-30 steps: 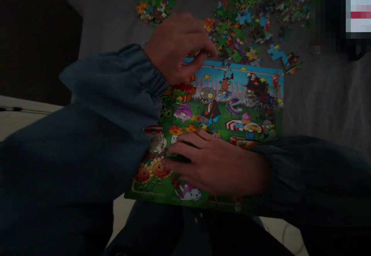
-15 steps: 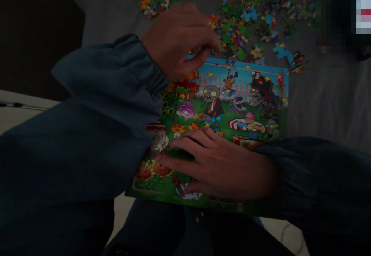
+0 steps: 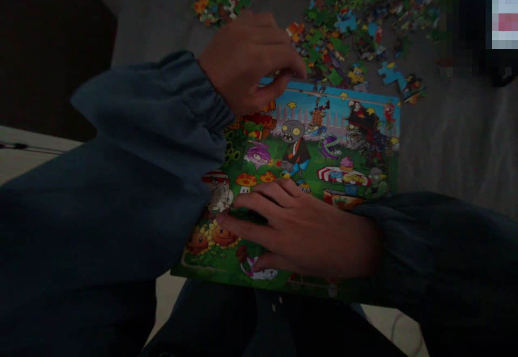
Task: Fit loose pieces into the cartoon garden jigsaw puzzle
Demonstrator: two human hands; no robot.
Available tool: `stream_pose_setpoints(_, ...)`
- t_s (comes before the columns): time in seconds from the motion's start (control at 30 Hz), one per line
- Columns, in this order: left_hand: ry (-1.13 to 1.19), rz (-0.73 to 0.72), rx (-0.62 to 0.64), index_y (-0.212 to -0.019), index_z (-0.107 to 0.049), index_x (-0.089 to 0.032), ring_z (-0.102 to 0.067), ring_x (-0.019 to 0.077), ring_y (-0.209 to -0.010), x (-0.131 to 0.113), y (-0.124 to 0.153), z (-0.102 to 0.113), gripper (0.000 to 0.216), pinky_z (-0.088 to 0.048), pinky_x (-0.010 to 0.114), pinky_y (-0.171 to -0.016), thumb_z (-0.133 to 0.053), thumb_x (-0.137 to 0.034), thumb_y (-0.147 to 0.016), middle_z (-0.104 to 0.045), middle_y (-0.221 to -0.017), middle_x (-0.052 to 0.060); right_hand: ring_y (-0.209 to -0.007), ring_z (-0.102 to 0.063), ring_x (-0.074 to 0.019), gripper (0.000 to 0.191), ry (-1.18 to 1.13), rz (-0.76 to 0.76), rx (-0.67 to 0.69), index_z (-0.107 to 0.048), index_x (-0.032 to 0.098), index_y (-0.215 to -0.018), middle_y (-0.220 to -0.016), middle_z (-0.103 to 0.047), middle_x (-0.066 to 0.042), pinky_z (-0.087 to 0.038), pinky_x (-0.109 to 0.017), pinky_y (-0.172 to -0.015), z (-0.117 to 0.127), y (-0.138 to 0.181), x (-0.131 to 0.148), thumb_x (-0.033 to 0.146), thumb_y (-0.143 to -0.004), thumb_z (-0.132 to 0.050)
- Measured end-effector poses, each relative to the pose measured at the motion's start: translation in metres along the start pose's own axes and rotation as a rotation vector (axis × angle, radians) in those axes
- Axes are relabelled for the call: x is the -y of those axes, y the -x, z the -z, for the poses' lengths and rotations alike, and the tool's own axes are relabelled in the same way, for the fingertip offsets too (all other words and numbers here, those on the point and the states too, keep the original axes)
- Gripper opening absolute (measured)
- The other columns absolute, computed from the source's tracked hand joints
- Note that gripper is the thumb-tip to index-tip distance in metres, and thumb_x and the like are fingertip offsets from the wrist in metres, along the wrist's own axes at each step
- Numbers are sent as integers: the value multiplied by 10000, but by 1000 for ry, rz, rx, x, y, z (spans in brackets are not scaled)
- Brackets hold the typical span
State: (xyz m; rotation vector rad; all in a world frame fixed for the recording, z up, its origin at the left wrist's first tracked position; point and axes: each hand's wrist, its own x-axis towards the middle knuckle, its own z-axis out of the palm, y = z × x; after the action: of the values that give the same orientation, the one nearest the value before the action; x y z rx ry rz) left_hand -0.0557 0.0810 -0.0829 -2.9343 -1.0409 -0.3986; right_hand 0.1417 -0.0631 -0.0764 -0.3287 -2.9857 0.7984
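Note:
A cartoon jigsaw puzzle board (image 3: pixel 295 152) with a blue and green picture lies tilted in front of me, partly over my lap. My right hand (image 3: pixel 301 227) rests on its lower middle, palm down, with fingers spread toward the sunflowers. Over the upper left part of the board is my left hand (image 3: pixel 254 63), its fingers curled and thumb and forefinger close together. Whatever those fingertips hold, if anything, is hidden. Just beyond this hand lie loose puzzle pieces (image 3: pixel 327 49). My left forearm and sleeve cover part of the board's left side.
Many more loose pieces spread over the grey surface (image 3: pixel 437 130) behind the board. A small cluster of pieces (image 3: pixel 220 4) sits at the upper left. At the top right is a dark object with a blurred bright area (image 3: pixel 505 1). A pale floor shows below.
My left hand has dipped very slightly, its fingers still curled. The right hand stays flat on the board. The whole view has shifted a little.

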Motion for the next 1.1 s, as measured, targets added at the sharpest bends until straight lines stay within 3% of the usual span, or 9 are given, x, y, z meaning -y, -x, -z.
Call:
stream_pose_setpoints(0.47, 27, 29, 20, -1136, -715, -93, -578, 224, -1028, 0, 0, 0, 529, -422, 428, -981, -281, -376, -1028, -716, -1121, 128, -1202, -486, -284, 634, -1, 7, -24, -496, 177, -1460, -1418, -544, -149, -419, -445, -995, 0, -1, -3, 535, -953, -619)
stream_pose_setpoints(0.6, 69, 6, -97, -1081, -735, -152, -578, 211, -893, 2, 3, 1, 447, -456, 402, -900, -348, -366, -1020, -749, -987, 103, -1179, -495, -243, 597, -8, 10, -126, -553, 198, -1416, -1392, -580, -108, -435, -385, -976, -1, -3, 0, 616, -997, -474)
stream_pose_setpoints(0.7, 86, -30, -184, -1036, -754, -203, -622, 205, -817, 5, 8, 1, 349, -489, 369, -828, -428, -318, -991, -768, -891, 57, -1129, -531, -186, 481, 75, 17, -215, -564, 270, -1400, -1335, -627, -37, -458, -311, -923, -3, -7, -4, 559, -1028, -463)
stream_pose_setpoints(0.8, 82, 63, -190, -1113, -745, -219, -669, 224, -953, 14, 12, -2, 361, -502, 390, -906, -426, -342, -999, -775, -1024, 63, -1065, -567, -172, 435, 176, 25, -359, -598, 287, -1335, -1218, -688, 10, -480, -295, -863, 9, -12, -24, 562, -1029, -459)
stream_pose_setpoints(0.9, 23, 197, -194, -1091, -752, -247, -653, 256, -1058, 23, 17, -4, 374, -493, 440, -956, -416, -386, -1004, -753, -1113, 68, -991, -602, -197, 481, 264, -18, -470, -646, 209, -1245, -1098, -727, -24, -497, -345, -866, 42, -6, -59, 579, -1031, -426)
stream_pose_setpoints(1.0, -78, 393, -194, -1093, -762, -284, -511, 356, -1307, 28, 24, -5, 361, -418, 557, -1036, -430, -397, -1004, -678, -1308, 74, -1011, -619, -223, 365, 351, -265, -613, -659, 158, -1237, -1089, -730, -85, -499, -390, -915, 74, 16, -108, 379, -1063, -425)
stream_pose_setpoints(1.1, -77, 528, -126, -1217, -721, -293, -372, 406, -1428, 33, 29, -9, 419, -335, 642, -1082, -355, -406, -1044, -565, -1480, 63, -1063, -621, -260, 301, 387, -544, -710, -697, 133, -1170, -1106, -724, -136, -486, -438, -973, 85, 47, -155, 265, -1038, -461)
